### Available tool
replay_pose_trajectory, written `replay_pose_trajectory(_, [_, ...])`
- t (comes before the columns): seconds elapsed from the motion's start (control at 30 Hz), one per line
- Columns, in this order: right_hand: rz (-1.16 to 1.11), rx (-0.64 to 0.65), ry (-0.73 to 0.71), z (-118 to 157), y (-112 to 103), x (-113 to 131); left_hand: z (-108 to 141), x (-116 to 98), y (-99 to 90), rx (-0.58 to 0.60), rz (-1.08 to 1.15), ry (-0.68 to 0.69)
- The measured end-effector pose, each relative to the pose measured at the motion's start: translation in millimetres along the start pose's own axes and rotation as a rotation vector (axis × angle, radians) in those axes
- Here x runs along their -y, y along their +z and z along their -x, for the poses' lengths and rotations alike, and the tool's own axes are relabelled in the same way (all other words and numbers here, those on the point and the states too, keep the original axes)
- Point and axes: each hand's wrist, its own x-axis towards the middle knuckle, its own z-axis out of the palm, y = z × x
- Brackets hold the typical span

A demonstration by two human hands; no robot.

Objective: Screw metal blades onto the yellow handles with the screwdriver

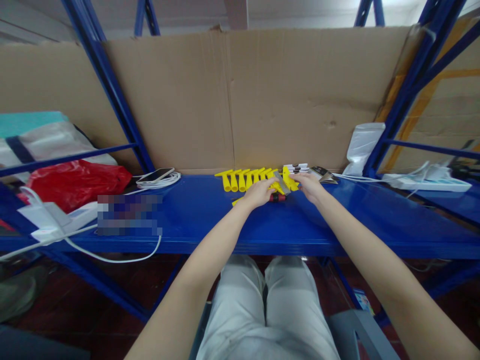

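Several yellow T-shaped plastic pieces with round tubular ends stand side by side in a row on the blue shelf top. At the row's right end, my left hand has its fingers closed at a yellow piece with a flat grey strip lying across it. My right hand pinches the edge of a yellow plastic piece just right of the strip. Under my left fingertips lies a red and black tool handle. Another yellow bit shows beside my left wrist. Fingers partly hide the contact points.
White-and-dark packets and a black packet lie behind my right hand. A coiled white cable, a red bag and a power strip are farther out. Cardboard walls the back.
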Motion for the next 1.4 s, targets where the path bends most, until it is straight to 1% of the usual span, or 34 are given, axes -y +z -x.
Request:
replay_pose_trajectory(0.13, [0.06, -0.002, -0.032, -0.1, 7.1, -5.0, 1.2, -0.3, -0.6, 0.003, -0.009, 0.011])
replay_pose_trajectory(0.37, [0.015, -0.015, -0.049, 7.8, 17.5, -3.8, 4.5, -7.8, -4.8, 0.019, -0.049, -0.056])
replay_pose_trajectory(0.6, [0.023, -0.029, -0.066, 15.1, 20.9, 2.5, 4.6, -10.8, -4.6, 0.033, -0.059, -0.076])
replay_pose_trajectory(0.8, [0.042, -0.002, -0.076, 15.6, 21.2, 2.2, 4.8, -11.8, -5.0, 0.04, -0.058, -0.072])
replay_pose_trajectory(1.0, [0.035, -0.025, -0.098, 11.3, 20.1, -1.7, 4.3, -10.8, -2.6, 0.03, -0.058, -0.043])
replay_pose_trajectory(1.13, [0.02, -0.057, -0.108, 11.4, 21.8, -1.3, 3.4, -8.2, -0.1, 0.0, -0.037, 0.021])
replay_pose_trajectory(1.3, [-0.014, -0.106, -0.085, 11.6, 22.1, -0.1, 0.3, -3.3, 3.6, -0.037, -0.005, 0.081])
replay_pose_trajectory(1.4, [-0.028, -0.052, -0.072, 9.2, 18.0, -0.5, -1.9, -0.2, 5.5, -0.057, 0.021, 0.089])
